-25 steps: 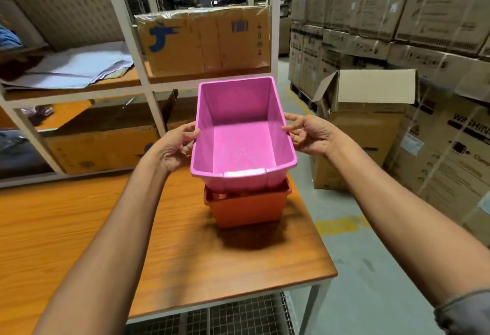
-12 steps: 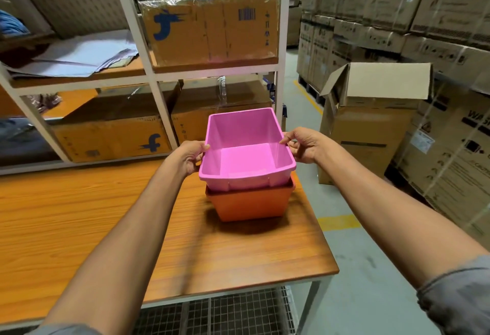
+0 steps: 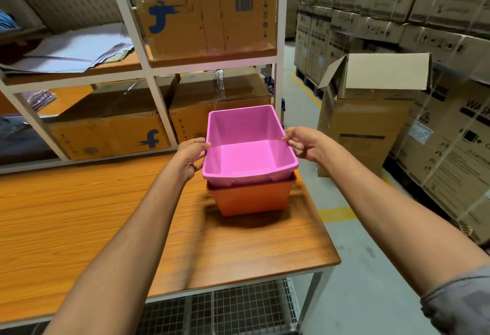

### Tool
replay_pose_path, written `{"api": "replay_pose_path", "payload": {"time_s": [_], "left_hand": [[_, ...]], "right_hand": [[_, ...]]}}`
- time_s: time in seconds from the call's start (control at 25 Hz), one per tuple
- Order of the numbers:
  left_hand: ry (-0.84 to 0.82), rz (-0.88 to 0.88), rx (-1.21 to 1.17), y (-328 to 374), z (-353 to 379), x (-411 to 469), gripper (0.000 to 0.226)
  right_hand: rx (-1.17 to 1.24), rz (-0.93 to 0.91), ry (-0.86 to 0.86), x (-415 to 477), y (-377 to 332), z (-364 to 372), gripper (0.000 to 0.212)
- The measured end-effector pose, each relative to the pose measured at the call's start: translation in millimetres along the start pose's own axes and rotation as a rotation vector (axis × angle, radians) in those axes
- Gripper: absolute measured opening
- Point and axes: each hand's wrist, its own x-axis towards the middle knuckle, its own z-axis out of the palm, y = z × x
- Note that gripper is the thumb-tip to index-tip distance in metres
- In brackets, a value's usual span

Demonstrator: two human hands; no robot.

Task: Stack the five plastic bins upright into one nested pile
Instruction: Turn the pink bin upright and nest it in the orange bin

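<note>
A pink plastic bin [image 3: 246, 159] sits upright, nested deep inside an orange bin [image 3: 252, 200] near the right end of the wooden table [image 3: 79, 215]. Only a narrow band of pink wall shows above the orange rim. My left hand [image 3: 189, 157] grips the pink bin's left rim, thumb on top. The fingertips of my right hand [image 3: 307, 142] pinch its right rim. No other bins are in view.
A white shelf rack [image 3: 159, 69] with cardboard boxes stands just behind the table. An open cardboard box [image 3: 371, 122] sits on the floor to the right, with wrapped stacks of cartons [image 3: 450, 135] beyond it. The table's right edge is close to the bins.
The pink bin has gone down from a tilted, raised position into the orange bin and now sits level and low. Both hands followed it down on the rim.
</note>
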Motion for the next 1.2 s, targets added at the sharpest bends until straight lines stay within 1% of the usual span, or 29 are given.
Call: {"api": "replay_pose_path", "payload": {"time_s": [0.08, 0.16, 0.28, 0.4, 0.48, 0.64, 0.72, 0.84, 1.0, 1.12, 1.2], "left_hand": [[0.051, 0.098, -0.015, -0.9, -1.8, -8.0, 0.043], [0.112, 0.221, -0.013, -2.1, -2.6, -22.0, 0.044], [0.144, 0.388, 0.016, -4.9, -1.4, -50.0, 0.044], [0.157, 0.55, 0.138, -16.5, -2.4, -74.7, 0.048], [0.196, 0.629, 0.25, -29.2, -4.2, -90.3, 0.051], [0.365, 0.848, 0.7, -67.8, -7.2, -126.6, 0.056], [0.419, 0.926, 0.844, -86.1, -6.9, -142.0, 0.056], [0.454, 0.929, 0.907, -111.8, -12.8, -162.3, 0.057], [0.523, 0.83, 0.973, -146.7, -28.8, -194.6, 0.057], [0.526, 0.733, 0.989, -172.1, -44.0, -216.4, 0.057], [0.505, 0.671, 0.942, -185.1, -56.8, -227.7, 0.057]], "right_hand": [[-0.035, -0.132, 0.097, -8.2, -1.0, 1.2, 0.046], [-0.104, -0.258, 0.158, -22.3, -0.6, 1.1, 0.04], [-0.208, -0.438, 0.176, -43.6, 5.8, 0.5, 0.043], [-0.339, -0.592, 0.173, -65.8, 19.3, 1.1, 0.043], [-0.464, -0.715, 0.18, -80.5, 31.6, 0.1, 0.042], [-0.878, -1.031, 0.25, -103.1, 65.7, 0.8, 0.047], [-1.026, -1.12, 0.264, -111.9, 80.6, 2.5, 0.049], [-1.079, -1.174, 0.214, -127.0, 104.7, 7.2, 0.05], [-1.016, -1.202, 0.061, -147.4, 139.9, 17.6, 0.049], [-0.925, -1.152, -0.08, -162.4, 170.6, 34.2, 0.05], [-0.86, -1.046, -0.2, -173.8, 192.1, 46.5, 0.052]]}}
